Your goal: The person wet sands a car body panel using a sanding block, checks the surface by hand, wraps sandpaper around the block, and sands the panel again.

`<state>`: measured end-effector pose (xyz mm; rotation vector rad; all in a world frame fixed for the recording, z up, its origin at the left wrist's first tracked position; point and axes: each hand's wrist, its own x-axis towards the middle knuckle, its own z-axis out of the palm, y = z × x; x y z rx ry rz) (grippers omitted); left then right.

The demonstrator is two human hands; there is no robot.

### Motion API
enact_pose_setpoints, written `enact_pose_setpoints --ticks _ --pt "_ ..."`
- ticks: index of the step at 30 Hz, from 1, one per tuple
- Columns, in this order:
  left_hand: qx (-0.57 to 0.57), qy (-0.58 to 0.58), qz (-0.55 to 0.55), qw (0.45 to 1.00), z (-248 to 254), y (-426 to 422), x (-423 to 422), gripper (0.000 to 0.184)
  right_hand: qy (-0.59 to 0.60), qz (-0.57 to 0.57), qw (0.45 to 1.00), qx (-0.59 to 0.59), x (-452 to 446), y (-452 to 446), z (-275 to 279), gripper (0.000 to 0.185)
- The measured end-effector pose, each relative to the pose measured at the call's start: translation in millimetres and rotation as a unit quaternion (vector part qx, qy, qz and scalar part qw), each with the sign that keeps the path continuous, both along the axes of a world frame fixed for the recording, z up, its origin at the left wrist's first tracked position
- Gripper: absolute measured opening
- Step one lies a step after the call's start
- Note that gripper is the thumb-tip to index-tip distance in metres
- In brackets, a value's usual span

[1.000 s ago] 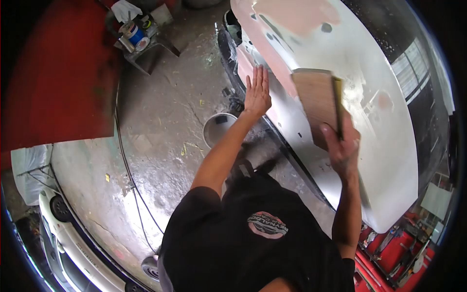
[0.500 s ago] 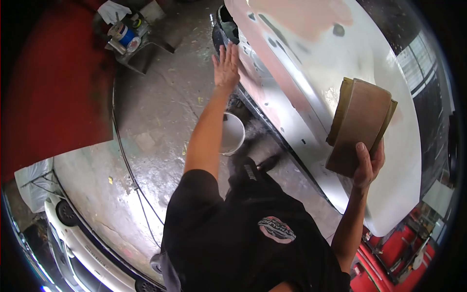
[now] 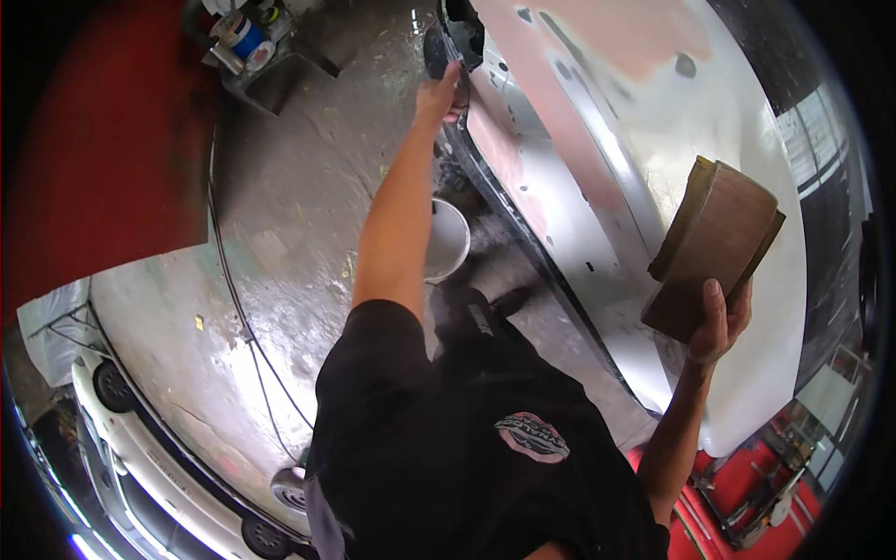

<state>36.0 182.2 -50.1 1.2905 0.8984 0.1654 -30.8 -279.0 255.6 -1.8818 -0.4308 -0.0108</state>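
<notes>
My right hand [image 3: 721, 320] grips a brown sanding block [image 3: 719, 245] by its near end, with the thumb across its face. An ochre-edged layer shows along both sides of it. The block is in front of a large white car panel [image 3: 747, 373] with pink and grey patches, and I cannot tell whether it touches the panel. Farther off, my left hand [image 3: 442, 96] is closed on the panel's lower edge beside a dark opening, thumb pointing away from me. Part of its fingers is hidden behind that edge.
A white bucket [image 3: 449, 240] stands on the wet floor below the panel. A hose [image 3: 224, 252] runs along the floor at left. There are also a red panel [image 3: 112, 140], a stool [image 3: 280, 79] with tins and tape, and a white car [image 3: 159, 467].
My left hand has gone from flat with spread fingers to closed on the panel's edge, a little farther away. The sanding block has tilted slightly in my right hand. The view has shifted.
</notes>
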Motion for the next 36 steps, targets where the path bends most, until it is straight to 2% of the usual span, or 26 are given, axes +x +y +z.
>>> enact_pose_setpoints --ticks 2,3,4,8,11,13,15,16,17,19,20,21,23,24,25,27,28,31,32,35,36 --pt "0.012 0.001 -0.024 1.000 14 -12 5 0.076 -0.006 0.006 1.000 0.000 1 -2 -2 0.054" --pt "0.019 0.003 -0.038 0.999 12 -17 7 0.077 -0.006 0.008 1.000 0.001 1 -2 -2 0.054" --pt "-0.030 -0.014 -0.018 0.999 5 -21 7 0.078 -0.006 0.009 1.000 0.003 0 -2 -2 0.054" --pt "-0.030 -0.027 -0.068 0.997 -1 -48 -5 0.076 -0.024 0.017 0.999 -0.025 3 -6 -1 0.054" --pt "-0.042 -0.073 -0.064 0.994 20 -92 -38 0.073 -0.022 0.017 1.000 0.001 1 -1 -2 0.054" --pt "-0.066 -0.061 -0.059 0.994 26 -117 -51 0.071 -0.024 0.020 1.000 0.004 1 4 1 0.054" --pt "-0.093 -0.090 -0.082 0.988 1 -143 -59 0.065 -0.016 0.016 1.000 0.006 -1 4 0 0.055" --pt "0.007 -0.080 -0.124 0.989 -11 -163 -62 0.060 -0.010 0.011 1.000 0.007 1 0 -2 0.055" --pt "0.017 -0.087 -0.149 0.985 -36 -177 -73 0.057 -0.004 0.006 1.000 0.007 1 -3 -3 0.055" --pt "-0.131 -0.027 -0.161 0.978 -15 -190 -98 0.053 -0.010 0.012 1.000 0.003 2 -3 -3 0.054" --pt "-0.005 -0.043 -0.113 0.993 -37 -192 -96 0.051 -0.013 0.013 1.000 0.000 3 -4 -3 0.054" --pt "0.122 -0.058 -0.065 0.989 -81 -195 -94 0.049 -0.018 0.008 1.000 -0.005 4 -4 -3 0.054" --pt "0.167 -0.061 0.019 0.984 -64 -181 -99 0.046 -0.023 -0.004 1.000 -0.016 2 -5 -4 0.053" --pt "0.157 -0.009 0.029 0.987 -43 -161 -94 0.052 -0.022 -0.016 0.999 -0.019 0 -7 -5 0.053" --pt "0.084 -0.035 0.054 0.994 -71 -145 -76 0.057 -0.022 -0.027 0.999 -0.022 -1 -7 -6 0.053" --pt "0.066 -0.065 0.047 0.995 -20 -110 -61 0.067 -0.036 -0.035 0.998 -0.032 1 -7 -6 0.052" --pt "-0.026 -0.105 0.062 0.992 -12 -98 -51 0.068 -0.047 -0.032 0.998 -0.041 2 -7 -6 0.052" --pt "-0.121 -0.066 0.068 0.988 -3 -97 -28 0.070 -0.044 -0.018 0.999 -0.020 0 -5 -5 0.051" --pt "-0.195 -0.091 0.049 0.975 -9 -104 -29 0.071 -0.038 -0.011 0.999 -0.003 1 -2 -4 0.051" --pt "-0.146 -0.040 0.015 0.988 -15 -141 -59 0.061 -0.047 -0.023 0.998 -0.023 -2 5 1 0.050" --pt "-0.116 -0.032 -0.048 0.992 -36 -151 -74 0.054 -0.043 -0.021 0.999 -0.018 -2 3 -1 0.050"
